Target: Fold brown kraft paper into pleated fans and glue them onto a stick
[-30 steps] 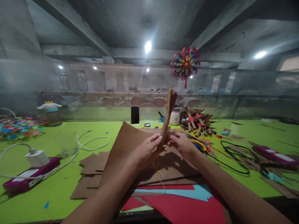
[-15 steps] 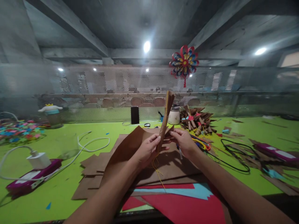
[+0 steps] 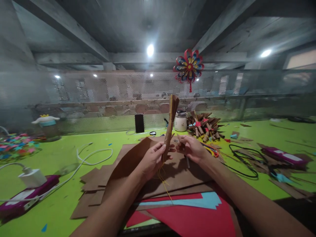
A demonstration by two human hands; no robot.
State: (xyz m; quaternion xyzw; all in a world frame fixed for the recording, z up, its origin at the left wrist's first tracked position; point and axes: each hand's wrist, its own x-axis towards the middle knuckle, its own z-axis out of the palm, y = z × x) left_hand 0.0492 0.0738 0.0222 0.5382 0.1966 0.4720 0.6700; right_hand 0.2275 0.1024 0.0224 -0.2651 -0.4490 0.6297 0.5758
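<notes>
My left hand (image 3: 155,157) is closed around a narrow bundle of folded brown paper (image 3: 172,113), held upright with its top fanned slightly apart. Yellow string (image 3: 163,180) hangs from the bundle's lower end over the brown sheets. To the right, and a little apart from the bundle, my right hand (image 3: 191,148) is closed in a pinch on a small piece of brown paper (image 3: 178,137). Below its palm sticks out a thin pale strip (image 3: 188,162), whose kind I cannot make out. Large brown paper sheets (image 3: 182,177) lie stacked under both hands.
Red sheets (image 3: 197,219) and light-blue sheets (image 3: 209,200) lie at the near edge. Finished-looking brown paper bundles (image 3: 206,126) are heaped behind, beside a white jar (image 3: 180,123). White cable (image 3: 98,161), a purple power strip (image 3: 32,194) and paper stars (image 3: 18,148) are on the left.
My right hand has drawn slightly away from the bundle, with the small brown paper piece between its fingers. My left hand still holds the bundle. The whole view has shifted a little.
</notes>
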